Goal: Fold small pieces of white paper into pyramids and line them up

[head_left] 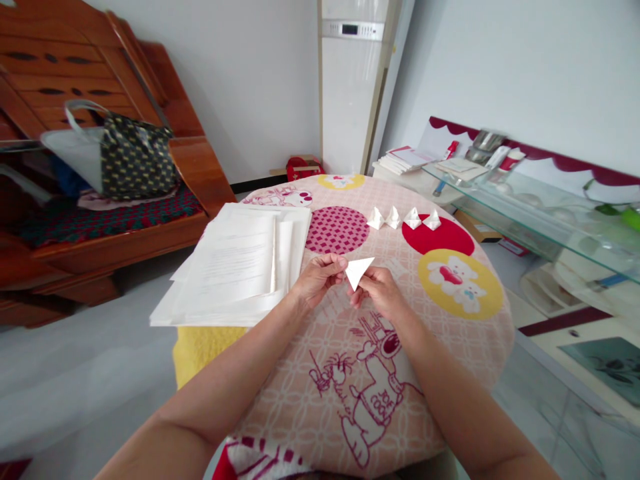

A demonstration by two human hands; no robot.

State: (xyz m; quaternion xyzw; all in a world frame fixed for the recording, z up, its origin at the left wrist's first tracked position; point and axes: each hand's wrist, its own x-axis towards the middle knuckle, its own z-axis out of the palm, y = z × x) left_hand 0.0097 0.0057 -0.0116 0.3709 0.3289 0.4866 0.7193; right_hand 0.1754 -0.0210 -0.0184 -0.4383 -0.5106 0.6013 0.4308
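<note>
A small white folded paper triangle (359, 272) is held up over the middle of the round table. My left hand (321, 277) pinches its left corner between thumb and fingers. From below and to the right, my right hand (376, 290) grips the same piece, with some fingers hidden behind it. Beyond my hands, several small folded white paper shapes (393, 217) stand in a row. To the left lies a stack of paper sheets (230, 267), the top ones faintly printed.
A patterned pink cloth (320, 400) covers the table. On the left stands a wooden bench (190, 167) with a dotted bag (137, 157) on it. To the right is a glass shelf (540, 220) holding various items; a tall white cabinet unit (350, 93) stands at the back.
</note>
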